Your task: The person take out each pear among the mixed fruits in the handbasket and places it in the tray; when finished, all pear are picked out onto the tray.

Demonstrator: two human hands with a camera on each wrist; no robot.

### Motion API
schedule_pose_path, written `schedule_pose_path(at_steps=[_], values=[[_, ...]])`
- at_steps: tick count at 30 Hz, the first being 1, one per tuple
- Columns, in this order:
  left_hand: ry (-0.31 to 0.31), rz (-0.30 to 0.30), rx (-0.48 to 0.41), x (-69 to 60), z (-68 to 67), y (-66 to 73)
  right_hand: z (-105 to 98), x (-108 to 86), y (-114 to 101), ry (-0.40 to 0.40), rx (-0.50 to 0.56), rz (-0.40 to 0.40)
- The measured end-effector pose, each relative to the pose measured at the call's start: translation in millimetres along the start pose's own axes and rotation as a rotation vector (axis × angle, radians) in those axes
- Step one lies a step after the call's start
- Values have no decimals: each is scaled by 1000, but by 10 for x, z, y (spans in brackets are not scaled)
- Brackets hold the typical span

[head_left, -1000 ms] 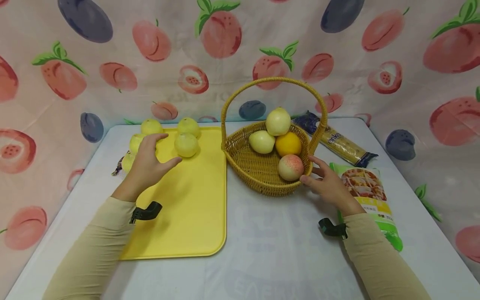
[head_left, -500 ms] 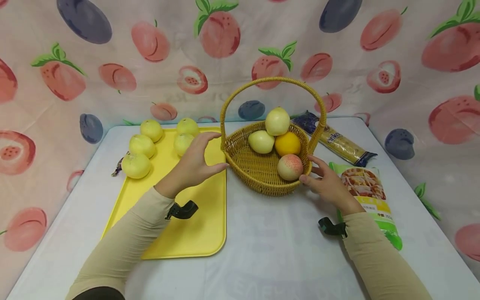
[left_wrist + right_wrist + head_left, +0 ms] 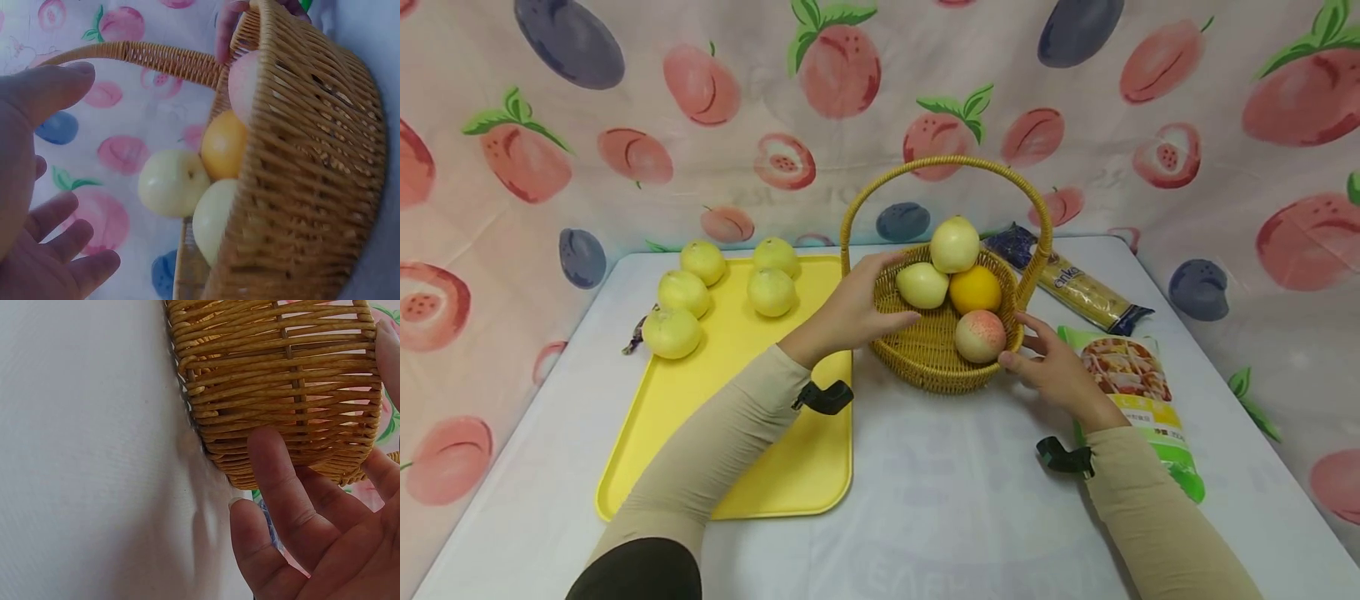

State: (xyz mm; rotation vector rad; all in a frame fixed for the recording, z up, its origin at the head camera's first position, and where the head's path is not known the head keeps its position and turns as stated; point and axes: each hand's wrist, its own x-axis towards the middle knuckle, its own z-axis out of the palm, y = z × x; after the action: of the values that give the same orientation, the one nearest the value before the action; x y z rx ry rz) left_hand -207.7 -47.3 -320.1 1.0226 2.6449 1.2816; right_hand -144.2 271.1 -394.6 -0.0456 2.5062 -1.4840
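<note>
A wicker basket with a tall arched handle stands on the table. In it are two pale yellow fruits, an orange and a peach. One pale fruit rests higher, at the back. My right hand holds the basket's right side, with fingers against the outer wicker wall and the thumb near the rim. My left hand is over the basket's left rim, fingers spread and thumb apart, holding nothing. The left wrist view shows a gap between this hand and the fruit.
Left of the basket lies a yellow tray with several yellow-green round fruits on and around its far end. A pasta packet lies behind right. A green food bag lies beside my right forearm. A patterned cloth hangs behind.
My left hand has moved right, from above the tray's fruits to the basket's left side, with nothing in it. My right hand and the basket have stayed put.
</note>
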Motion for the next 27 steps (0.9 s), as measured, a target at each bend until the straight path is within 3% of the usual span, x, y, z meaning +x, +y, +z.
schedule_pose_path(at_steps=[7,14,25,27], values=[[-39,-25,1,348,101,36,-10,-7,13,4,8,-6],[-86,-117,2,697,162,-87,11,-4,18,7,-3,-2],[-88,-264,-13,1121,255,-154,11,-7,14,12,15,11],[-79,-268,-7,1181,299,-163,10,-9,13,13,19,17]])
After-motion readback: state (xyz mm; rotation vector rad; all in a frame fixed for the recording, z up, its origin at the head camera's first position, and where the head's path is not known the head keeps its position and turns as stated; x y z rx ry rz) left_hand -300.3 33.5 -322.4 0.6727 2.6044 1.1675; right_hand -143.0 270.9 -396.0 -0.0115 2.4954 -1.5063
